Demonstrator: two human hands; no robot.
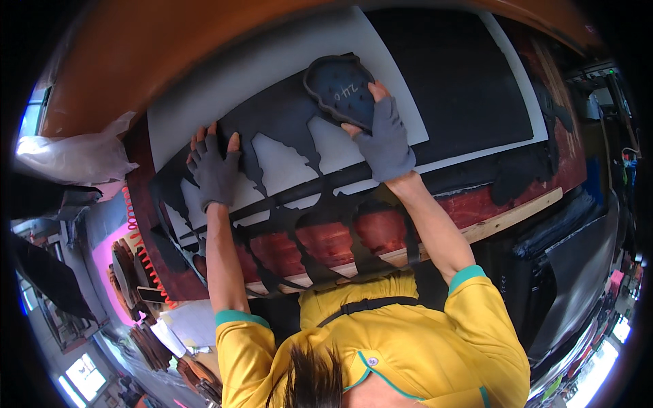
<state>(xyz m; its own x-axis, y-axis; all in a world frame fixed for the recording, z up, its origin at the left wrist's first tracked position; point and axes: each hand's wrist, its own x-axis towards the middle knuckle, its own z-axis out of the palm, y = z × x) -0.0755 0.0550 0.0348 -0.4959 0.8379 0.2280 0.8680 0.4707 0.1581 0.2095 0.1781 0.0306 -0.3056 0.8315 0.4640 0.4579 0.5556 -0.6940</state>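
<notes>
Both my hands wear grey fingerless gloves. A dark blue cutting die [340, 85] with a raised, curved rim and chalk marks on top rests at the far edge of a black sheet [275, 109]. Gripping its near right side is my right hand [386, 143], thumb on one edge and fingers on the other. To the left, my left hand [214, 166] lies on the sheet with its fingers spread. Rounded cut-outs run along the sheet's near side. Thin leftover webs [303, 248] hang toward me over the red table [469, 207].
A white board [401, 88] lies under the black sheet, with another dark sheet [462, 75] on the right. An orange machine part [170, 54] spans the back. At left are a plastic bag [75, 153] and red coiled cord [132, 217]; dark sheets [558, 228] are stacked at right.
</notes>
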